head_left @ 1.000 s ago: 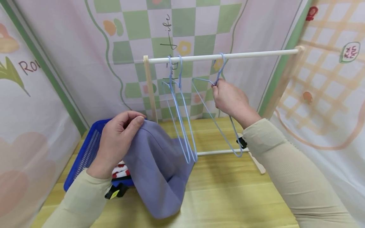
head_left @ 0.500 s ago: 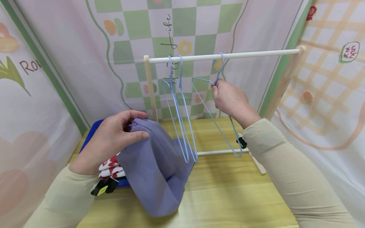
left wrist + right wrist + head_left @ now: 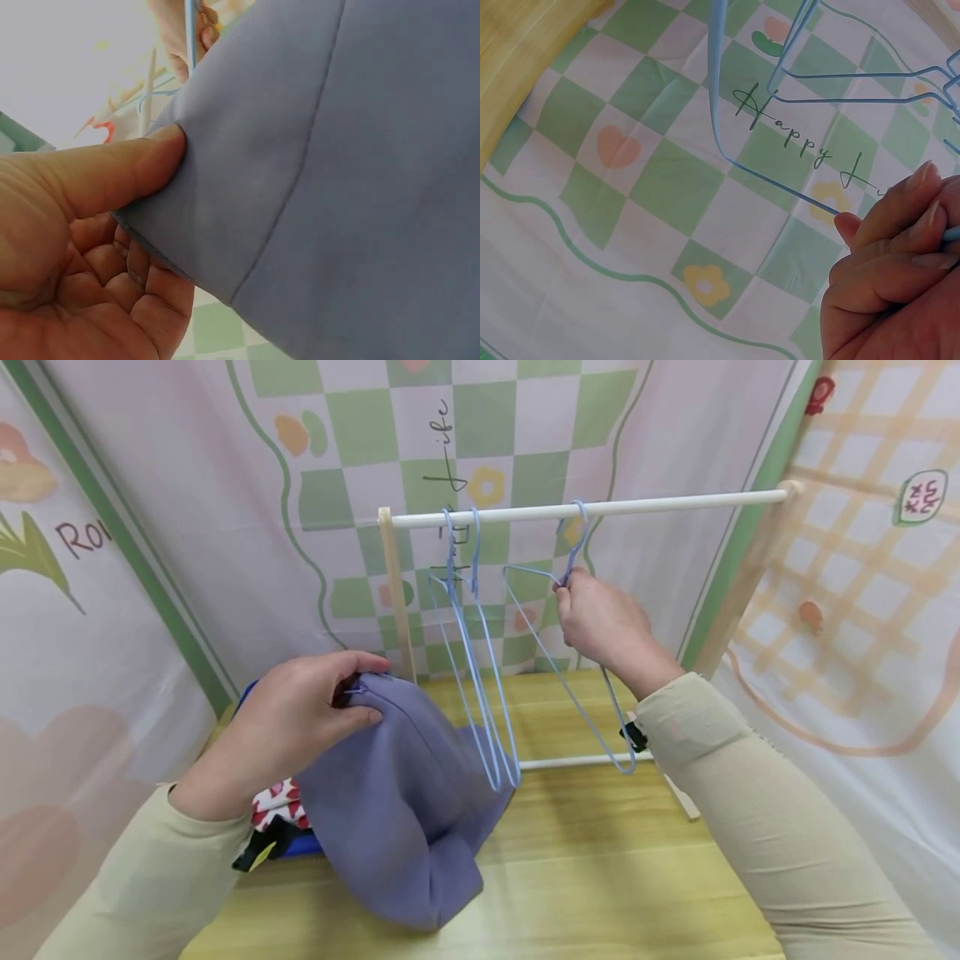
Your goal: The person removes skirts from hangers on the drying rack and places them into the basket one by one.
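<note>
My left hand (image 3: 281, 718) pinches the top edge of a grey-purple garment (image 3: 390, 810) between thumb and fingers. A small zip pull (image 3: 360, 690) shows by the fingertips; the garment's exact kind is unclear. In the left wrist view the thumb presses on the cloth (image 3: 262, 135) near a seam, with the fingers behind it. Up at the rail, my right hand (image 3: 603, 618) grips the neck of a light blue wire hanger (image 3: 570, 558), whose hook sits over the bar. The right wrist view shows the hanger's shoulder wire (image 3: 780, 185) running out from the curled fingers.
More blue hangers (image 3: 476, 556) hang at the left of the white rail (image 3: 667, 504), partly in front of the garment. Behind my left hand, a blue basket (image 3: 303, 845) is mostly hidden, with red-and-white cloth (image 3: 279, 802) in it. A wooden table (image 3: 585, 868) lies below.
My left hand has shifted its hold on the garment and moved slightly left, bringing the zip pull into sight. The cloth's lower part has swung and folded. My right hand stays on the hanger.
</note>
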A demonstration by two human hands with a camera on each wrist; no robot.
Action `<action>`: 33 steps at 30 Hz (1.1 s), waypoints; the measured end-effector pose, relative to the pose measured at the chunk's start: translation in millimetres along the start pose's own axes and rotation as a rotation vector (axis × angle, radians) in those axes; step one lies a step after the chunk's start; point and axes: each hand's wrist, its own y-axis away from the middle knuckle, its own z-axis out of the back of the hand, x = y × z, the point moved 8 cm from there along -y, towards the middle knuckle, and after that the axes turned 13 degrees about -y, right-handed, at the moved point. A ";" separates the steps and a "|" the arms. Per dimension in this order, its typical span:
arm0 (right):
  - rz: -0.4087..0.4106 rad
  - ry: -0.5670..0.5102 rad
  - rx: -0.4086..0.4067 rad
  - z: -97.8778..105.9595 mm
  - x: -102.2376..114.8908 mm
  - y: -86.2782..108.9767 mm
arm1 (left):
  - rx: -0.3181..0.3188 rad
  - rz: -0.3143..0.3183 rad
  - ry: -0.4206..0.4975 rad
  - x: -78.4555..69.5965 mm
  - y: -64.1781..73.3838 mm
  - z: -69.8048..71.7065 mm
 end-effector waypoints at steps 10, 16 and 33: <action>0.007 0.009 0.003 -1.9 -1.1 -0.4 | -0.217 -0.159 -0.217 -20.1 5.2 10.6; 0.003 0.006 0.001 -2.3 -1.5 -1.1 | -0.278 -0.181 -0.267 -25.9 4.4 14.7; 0.017 -0.009 0.002 -2.0 -1.8 -2.7 | -0.374 -0.201 -0.389 -27.5 3.1 34.1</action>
